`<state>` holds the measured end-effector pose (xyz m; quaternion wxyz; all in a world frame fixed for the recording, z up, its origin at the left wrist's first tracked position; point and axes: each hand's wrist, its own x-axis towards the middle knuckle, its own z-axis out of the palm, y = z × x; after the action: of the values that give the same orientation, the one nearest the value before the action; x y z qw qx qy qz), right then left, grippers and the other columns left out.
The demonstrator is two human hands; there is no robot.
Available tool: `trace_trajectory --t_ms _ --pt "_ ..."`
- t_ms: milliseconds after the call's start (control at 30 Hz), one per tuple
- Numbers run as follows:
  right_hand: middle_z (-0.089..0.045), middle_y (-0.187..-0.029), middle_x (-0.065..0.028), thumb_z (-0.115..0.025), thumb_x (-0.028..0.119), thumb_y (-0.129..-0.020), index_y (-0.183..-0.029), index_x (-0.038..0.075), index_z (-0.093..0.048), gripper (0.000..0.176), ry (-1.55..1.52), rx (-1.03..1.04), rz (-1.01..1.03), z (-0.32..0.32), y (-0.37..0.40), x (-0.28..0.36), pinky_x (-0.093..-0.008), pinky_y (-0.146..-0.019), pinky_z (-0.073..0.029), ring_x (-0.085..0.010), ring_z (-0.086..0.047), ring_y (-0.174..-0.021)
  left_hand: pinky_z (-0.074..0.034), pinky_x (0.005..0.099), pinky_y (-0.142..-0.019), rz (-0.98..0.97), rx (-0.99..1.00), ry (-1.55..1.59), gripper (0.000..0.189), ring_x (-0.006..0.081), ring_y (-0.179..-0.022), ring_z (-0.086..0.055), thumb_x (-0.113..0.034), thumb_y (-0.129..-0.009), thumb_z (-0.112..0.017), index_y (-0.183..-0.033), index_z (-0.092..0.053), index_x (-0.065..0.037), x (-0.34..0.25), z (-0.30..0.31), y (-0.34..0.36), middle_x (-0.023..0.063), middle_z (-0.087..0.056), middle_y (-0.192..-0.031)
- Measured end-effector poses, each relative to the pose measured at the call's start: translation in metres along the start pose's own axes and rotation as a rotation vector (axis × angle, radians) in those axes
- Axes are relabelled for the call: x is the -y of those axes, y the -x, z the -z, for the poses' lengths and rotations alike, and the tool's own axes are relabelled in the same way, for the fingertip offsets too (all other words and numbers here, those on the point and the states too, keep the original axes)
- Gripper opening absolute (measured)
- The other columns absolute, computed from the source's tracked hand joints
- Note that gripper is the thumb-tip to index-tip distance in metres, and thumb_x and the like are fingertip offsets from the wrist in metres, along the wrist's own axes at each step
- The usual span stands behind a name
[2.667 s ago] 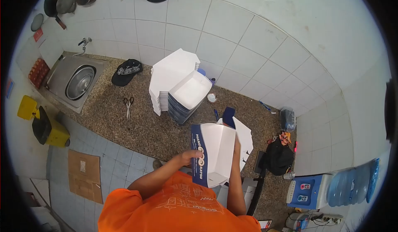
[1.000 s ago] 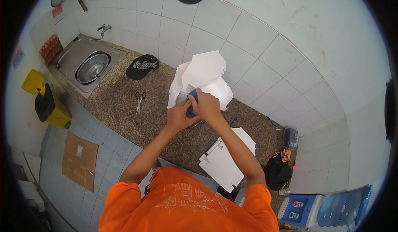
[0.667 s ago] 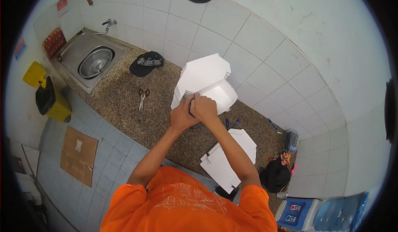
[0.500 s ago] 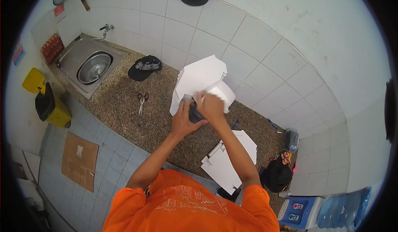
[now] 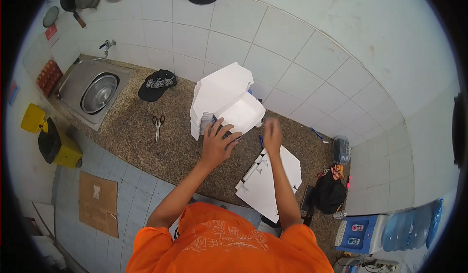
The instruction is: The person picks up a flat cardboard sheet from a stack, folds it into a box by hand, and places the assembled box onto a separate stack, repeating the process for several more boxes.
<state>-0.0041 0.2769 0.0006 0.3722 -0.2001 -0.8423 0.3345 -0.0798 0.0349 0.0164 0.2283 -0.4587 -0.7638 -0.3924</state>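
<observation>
My left hand (image 5: 218,143) rests with spread fingers on the near edge of a white box-like piece (image 5: 241,112), whose dark side shows under the fingers. Behind and left of it stands a stack of white cut cardboard sheets (image 5: 217,87). My right hand (image 5: 273,135) is blurred by motion, just right of the white piece and apart from it; its fingers cannot be made out. Under my right forearm lie flat white cardboard pieces (image 5: 258,185) with notched edges. A blue pen (image 5: 261,141) lies beside my right hand.
Scissors (image 5: 157,128) and a black cap (image 5: 157,84) lie on the granite counter (image 5: 131,146), left of the stack. Further left is a steel sink (image 5: 100,93). At the right are a black bag (image 5: 329,195) and a water dispenser (image 5: 363,234).
My right hand has left the dark-sided item and moved right. The white piece now lies further forward, under my left hand, whose fingers have spread. The camera view has shifted.
</observation>
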Motion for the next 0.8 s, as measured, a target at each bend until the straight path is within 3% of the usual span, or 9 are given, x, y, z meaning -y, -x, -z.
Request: trace_trajectory --t_ms 67,167,300,333,433,500,567,667,800 --pt "-0.055 -0.139 -0.0249 -0.075 0.029 -0.088 -0.141 0.003 -0.048 0.065 0.223 0.547 -0.032 0.027 0.103 -0.055 -0.0452 -0.107 -0.046 -0.0401 -0.055 -0.128 -0.03 0.0589 -0.11 -0.021 0.006 -0.007 0.034 0.0359 -0.14 -0.043 -0.023 -0.088 -0.076 -0.122 -0.072 -0.027 0.004 -0.007 0.006 0.0025 -0.06 -0.132" --pt "-0.002 -0.167 -0.0326 -0.079 0.079 -0.065 -0.165 0.02 -0.008 0.137 0.632 1.22 -0.317 0.068 0.224 -0.073 -0.0755 -0.114 -0.023 -0.0562 -0.006 -0.153 -0.029 0.0587 -0.111 -0.035 0.009 -0.022 0.033 0.0356 -0.141 -0.042 -0.023 -0.09 -0.075 -0.122 -0.072 -0.027 0.005 -0.011 0.011 0.0022 -0.06 -0.132" --pt "0.002 -0.171 -0.0249 -0.09 0.05 -0.07 -0.164 0.021 -0.015 0.124 0.494 1.099 -0.244 0.097 0.273 -0.083 -0.0719 -0.116 -0.026 -0.0538 -0.005 -0.154 -0.028 0.0594 -0.111 -0.005 -0.004 -0.052 0.032 0.0362 -0.141 -0.04 -0.021 -0.091 -0.074 -0.123 -0.071 -0.025 -0.007 -0.007 0.003 0.0051 -0.059 -0.132" --pt "-0.036 -0.159 -0.0281 -0.087 0.029 -0.077 -0.151 0.016 -0.046 0.086 0.436 0.936 -0.162 0.107 0.275 -0.082 -0.0599 -0.109 -0.043 -0.0456 -0.041 -0.145 -0.027 0.0579 -0.112 0.004 -0.035 -0.056 0.034 0.036 -0.14 -0.042 -0.019 -0.091 -0.073 -0.125 -0.07 -0.021 -0.015 -0.005 0.005 0.0095 -0.058 -0.134" --pt "-0.07 -0.116 -0.0258 -0.077 0.018 -0.085 -0.121 0.008 -0.071 0.038 0.025 0.998 -0.274 0.132 0.256 -0.132 -0.0472 -0.089 -0.055 -0.0347 -0.07 -0.107 -0.031 0.0554 -0.111 -0.035 -0.069 0.214 0.039 0.0364 -0.136 -0.047 -0.018 -0.09 -0.073 -0.129 -0.066 -0.014 -0.04 -0.019 0.036 0.0138 -0.055 -0.139" --pt "-0.074 -0.089 -0.0168 -0.066 0.009 -0.088 -0.094 0.005 -0.075 0.01 0.263 0.483 -0.352 0.159 0.235 -0.071 -0.0419 -0.08 -0.055 -0.0359 -0.071 -0.086 -0.042 0.0482 -0.103 -0.042 0.081 0.394 0.039 0.0338 -0.13 -0.053 -0.019 -0.092 -0.071 -0.129 -0.064 -0.011 -0.054 -0.029 0.051 0.0112 -0.058 -0.136" --pt "-0.075 -0.095 -0.0171 -0.067 0.009 -0.09 -0.097 0.01 -0.077 0.012 0.388 -0.078 -0.218 0.175 0.215 -0.018 -0.0425 -0.079 -0.056 -0.0362 -0.072 -0.087 -0.053 0.042 -0.092 0.628 0.605 0.972 0.042 0.0293 -0.118 -0.063 -0.02 -0.094 -0.071 -0.132 -0.062 -0.008 -0.079 -0.036 0.058 0.0135 -0.063 -0.13" --pt "-0.074 -0.112 -0.0147 -0.072 0.016 -0.09 -0.101 0.01 -0.079 0.013 0.238 0.053 -0.09 0.169 0.241 0.022 -0.0421 -0.09 -0.054 -0.037 -0.068 -0.107 -0.055 0.0417 -0.095 1.419 0.946 1.833 0.047 0.0262 -0.112 -0.067 -0.02 -0.097 -0.068 -0.138 -0.056 0.0 -0.076 -0.061 0.053 0.0158 -0.067 -0.125" --pt "-0.055 -0.147 -0.0229 -0.08 0.022 -0.086 -0.128 0.007 -0.068 0.046 0.417 0.315 0.062 0.162 0.258 0.076 -0.0417 -0.109 -0.045 -0.0417 -0.052 -0.133 -0.054 0.0386 -0.097 1.108 1.044 1.23 0.045 0.0232 -0.112 -0.067 -0.013 -0.094 -0.071 -0.136 -0.059 0.001 -0.079 -0.103 0.077 0.0134 -0.07 -0.122"
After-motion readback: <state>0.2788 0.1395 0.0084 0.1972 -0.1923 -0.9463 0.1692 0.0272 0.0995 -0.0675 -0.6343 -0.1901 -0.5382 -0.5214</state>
